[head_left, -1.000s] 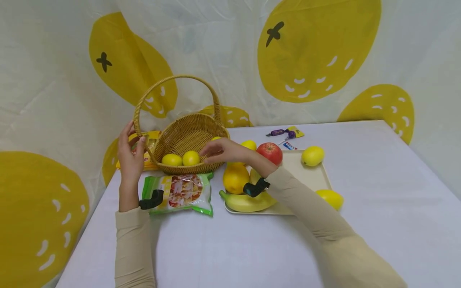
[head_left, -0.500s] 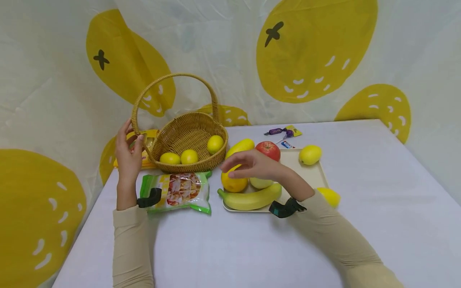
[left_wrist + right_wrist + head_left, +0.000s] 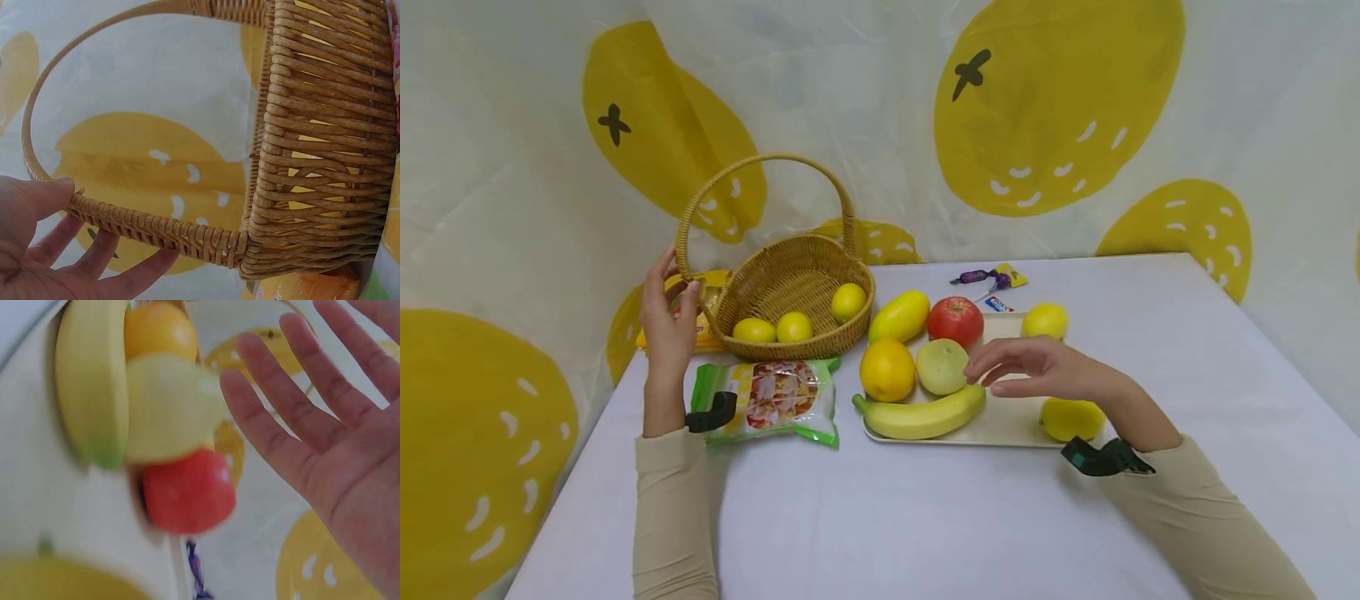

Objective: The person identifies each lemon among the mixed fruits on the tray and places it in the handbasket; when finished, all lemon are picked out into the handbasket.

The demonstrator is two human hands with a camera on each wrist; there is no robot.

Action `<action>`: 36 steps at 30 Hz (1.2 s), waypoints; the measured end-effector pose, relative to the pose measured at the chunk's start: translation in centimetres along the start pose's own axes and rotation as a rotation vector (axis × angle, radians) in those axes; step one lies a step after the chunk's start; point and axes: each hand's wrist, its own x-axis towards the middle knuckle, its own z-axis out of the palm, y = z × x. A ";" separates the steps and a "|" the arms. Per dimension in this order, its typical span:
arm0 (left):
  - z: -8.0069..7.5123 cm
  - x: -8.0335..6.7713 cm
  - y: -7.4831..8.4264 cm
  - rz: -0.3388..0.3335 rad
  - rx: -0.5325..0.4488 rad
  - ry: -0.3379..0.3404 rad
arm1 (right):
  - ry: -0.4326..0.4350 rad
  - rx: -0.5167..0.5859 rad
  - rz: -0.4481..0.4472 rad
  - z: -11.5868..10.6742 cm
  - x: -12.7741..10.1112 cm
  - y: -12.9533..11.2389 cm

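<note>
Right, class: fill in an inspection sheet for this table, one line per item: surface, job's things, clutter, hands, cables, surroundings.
Surface: white table, cloth-covered.
Job's things: basket holding three lemons; tray with banana, orange, red apple, pale fruit.
Clutter: snack bag, sweets behind the tray.
Hands: left hand holds the basket handle; right hand open, empty, over the tray.
Cables: nothing seen.
Surroundings: lemon-print backdrop.
</note>
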 end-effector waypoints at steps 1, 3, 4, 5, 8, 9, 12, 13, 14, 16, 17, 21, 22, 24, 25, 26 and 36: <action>0.0 0.0 0.0 -0.003 -0.002 -0.003 | 0.017 -0.001 0.018 -0.4 -0.8 0.1; 0.0 0.1 0.0 -0.006 -0.009 -0.008 | 0.051 -0.014 0.051 -1.1 -2.4 0.4; 0.0 0.1 -0.1 -0.004 -0.013 -0.009 | 0.067 -0.029 0.066 -1.4 -3.2 0.6; 0.1 0.2 -0.1 -0.004 -0.017 -0.009 | 0.083 -0.044 0.087 -1.6 -4.0 0.9; 0.1 0.2 -0.2 0.005 -0.026 -0.008 | 0.084 -0.087 0.144 -2.2 -6.2 1.7; 0.1 0.2 -0.2 0.007 -0.027 -0.008 | 0.069 -0.095 0.157 -2.4 -6.8 2.1; 0.1 0.1 -0.1 0.011 -0.024 -0.004 | 0.000 -0.110 0.184 -2.9 -8.5 3.2; 0.1 0.1 -0.1 0.009 -0.021 -0.005 | -0.029 -0.121 0.187 -3.1 -8.9 3.5; 0.1 0.1 -0.1 0.009 -0.021 -0.006 | -0.059 -0.134 0.187 -3.2 -9.2 3.8; 0.1 0.0 -0.1 0.006 -0.018 -0.009 | -0.109 -0.151 0.187 -3.3 -9.7 4.2; 0.1 0.0 -0.1 0.006 -0.017 -0.012 | -0.127 -0.158 0.190 -3.4 -9.8 4.4; 0.0 -0.1 0.0 0.014 -0.023 -0.015 | -0.146 -0.189 0.214 -3.4 -9.9 4.6; 0.0 -0.1 0.0 0.019 -0.025 -0.015 | -0.137 -0.202 0.222 -3.3 -9.9 4.7; 0.0 -0.2 0.0 0.025 -0.026 -0.015 | -0.116 -0.229 0.244 -3.1 -9.9 4.8; -0.1 -0.2 0.0 0.027 -0.027 -0.015 | -0.104 -0.241 0.252 -3.1 -9.8 4.9; -0.1 -0.2 0.0 0.027 -0.025 -0.014 | -0.092 -0.245 0.265 -3.0 -9.7 5.0; 0.0 -0.1 -0.1 0.015 -0.009 -0.014 | 0.018 -0.230 0.333 -2.7 -9.0 5.5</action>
